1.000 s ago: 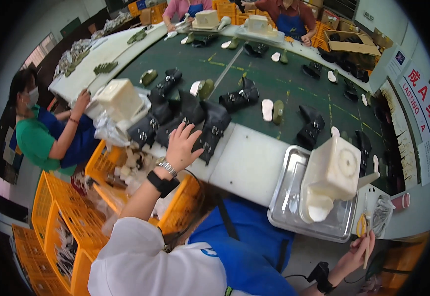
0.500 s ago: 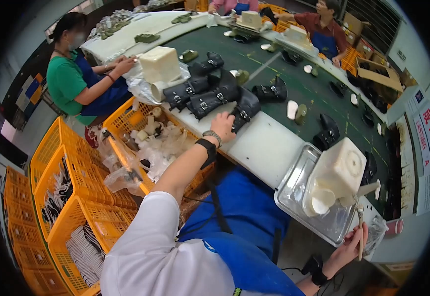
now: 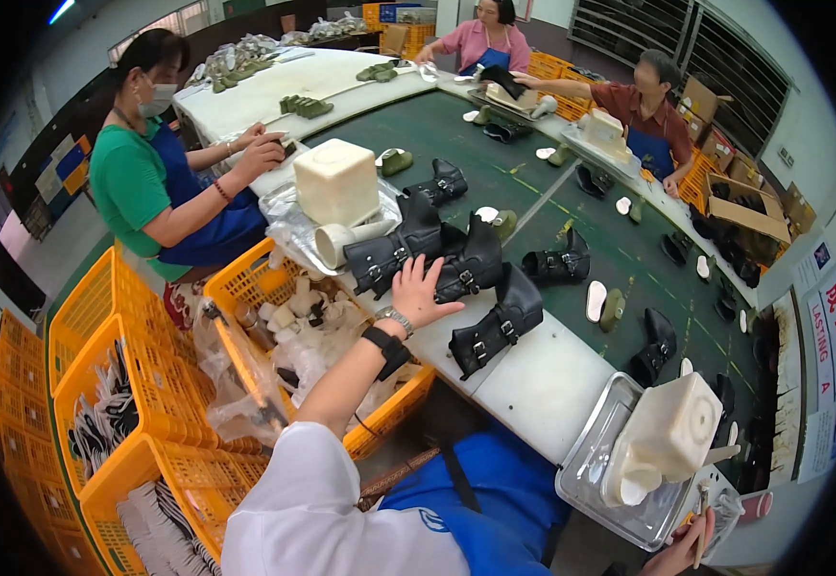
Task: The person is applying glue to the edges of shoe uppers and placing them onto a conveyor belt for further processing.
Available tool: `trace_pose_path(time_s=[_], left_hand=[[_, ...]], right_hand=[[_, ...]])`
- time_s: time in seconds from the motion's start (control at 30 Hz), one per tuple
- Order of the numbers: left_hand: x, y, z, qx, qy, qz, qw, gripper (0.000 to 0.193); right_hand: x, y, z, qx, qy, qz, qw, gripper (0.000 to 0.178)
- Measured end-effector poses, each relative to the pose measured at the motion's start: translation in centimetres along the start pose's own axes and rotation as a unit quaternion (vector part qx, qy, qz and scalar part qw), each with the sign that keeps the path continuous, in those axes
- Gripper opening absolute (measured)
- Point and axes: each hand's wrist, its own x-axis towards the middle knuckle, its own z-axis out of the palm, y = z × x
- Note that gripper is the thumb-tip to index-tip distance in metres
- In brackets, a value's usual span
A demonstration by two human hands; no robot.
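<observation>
My left hand (image 3: 424, 296) reaches over the near edge of the work surface, its fingers spread against a group of black buckled boots. Beneath its fingers are a black boot (image 3: 380, 257) on the left and another boot (image 3: 473, 267) on the right. I cannot tell how firmly it touches them. A separate black boot (image 3: 501, 324) lies to the right, on the white board (image 3: 545, 384). At the lower right my right hand (image 3: 684, 551) is closed round the wooden handle of a brush (image 3: 702, 523), beside a metal tray (image 3: 581, 461) with a cream-coloured square container (image 3: 675, 422).
Orange crates (image 3: 183, 490) stack up on my left; an orange bin (image 3: 389, 408) of plastic bags sits below my left arm. A dark green belt (image 3: 437, 125) carries boots, green shoe pieces and white soles. A person in green (image 3: 135, 182) works at the left; two others sit across.
My left hand has left the rightmost boot and moved left to the other boots, its fingers now spread. That boot lies apart on the white board. My right hand still grips the brush.
</observation>
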Motion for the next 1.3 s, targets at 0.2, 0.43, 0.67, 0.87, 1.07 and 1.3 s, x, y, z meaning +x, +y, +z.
trace_pose_path(time_s=[0.2, 0.43, 0.67, 0.87, 1.07, 1.3], left_hand=[[-0.1, 0.1, 1.0, 0.001, -0.006, 0.019, 1.0, 0.083], [-1.6, 3.7, 3.3, -0.02, -0.079, 0.043, 0.996, 0.072], [-0.7, 3.4, 4.0, -0.12, -0.025, 0.119, 0.985, 0.058], [1.9, -1.3, 2.5, -0.009, 0.05, 0.039, 0.998, 0.053], [-0.1, -0.3, 5.2, 0.076, 0.006, -0.024, 0.997, 0.064], [-0.4, 0.4, 4.6, -0.037, -0.067, -0.025, 0.997, 0.058]], right_hand=[[1.9, 1.9, 3.6, 0.021, 0.015, 0.089, 0.996, 0.028], [2.7, 3.0, 5.7, 0.055, 0.0, 0.091, 0.994, 0.027], [3.8, 3.9, 5.1, 0.073, 0.007, 0.078, 0.994, 0.028], [4.8, 5.9, 0.5, 0.045, 0.008, 0.076, 0.996, 0.03], [4.6, 5.4, -0.9, 0.013, 0.077, 0.04, 0.996, 0.025], [5.8, 7.9, -2.9, 0.031, 0.047, 0.069, 0.996, 0.028]])
